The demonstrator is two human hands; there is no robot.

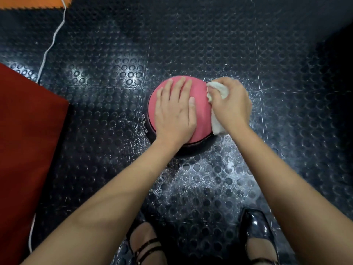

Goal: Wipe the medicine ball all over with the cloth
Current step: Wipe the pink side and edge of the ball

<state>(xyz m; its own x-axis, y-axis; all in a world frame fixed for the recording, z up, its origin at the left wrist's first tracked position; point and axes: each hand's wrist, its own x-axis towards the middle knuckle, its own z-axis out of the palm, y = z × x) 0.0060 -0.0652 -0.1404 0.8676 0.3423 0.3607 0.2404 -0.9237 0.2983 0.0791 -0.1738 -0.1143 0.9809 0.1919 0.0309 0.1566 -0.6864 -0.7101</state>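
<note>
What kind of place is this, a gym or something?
Probably a gym or exercise room: a pink medicine ball sits on black studded rubber flooring, with a red mat at the left.

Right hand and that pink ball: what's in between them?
In the head view, a white cloth, gripped by the right hand, lies against the medicine ball.

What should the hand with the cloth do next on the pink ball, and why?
Probably slide the cloth down and around the ball's right side. The right hand grips the cloth against that edge, while the left hand lies flat on top, steadying the ball. The dark lower band near the floor looks untouched, so sweeping downward likely covers new surface.
</note>
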